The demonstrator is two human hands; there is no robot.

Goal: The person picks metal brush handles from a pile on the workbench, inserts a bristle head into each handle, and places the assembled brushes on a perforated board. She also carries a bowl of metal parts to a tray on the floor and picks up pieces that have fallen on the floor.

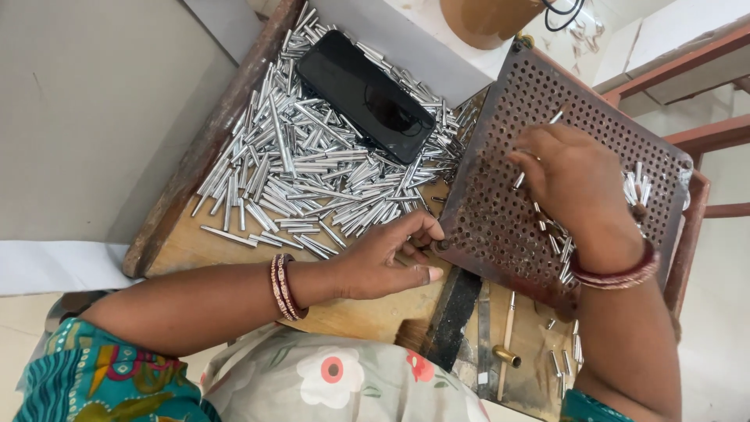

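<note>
A brown perforated plate (500, 187) full of small round holes leans tilted on the wooden bench. My left hand (387, 258) pinches the plate's lower left corner. My right hand (574, 180) hovers over the plate's middle with a few thin silver metal tubes (519, 180) between its fingers. More silver tubes (637, 187) lie loose on the plate beside and under that hand. A big heap of the same silver tubes (312, 172) covers the bench to the left of the plate.
A black phone (366, 95) lies on the tube heap. The wooden bench (195, 242) has a raised left rim. A thin stick tool with a brass end (506, 344) and stray tubes (564, 361) lie below the plate. A brown pot (484, 19) stands behind.
</note>
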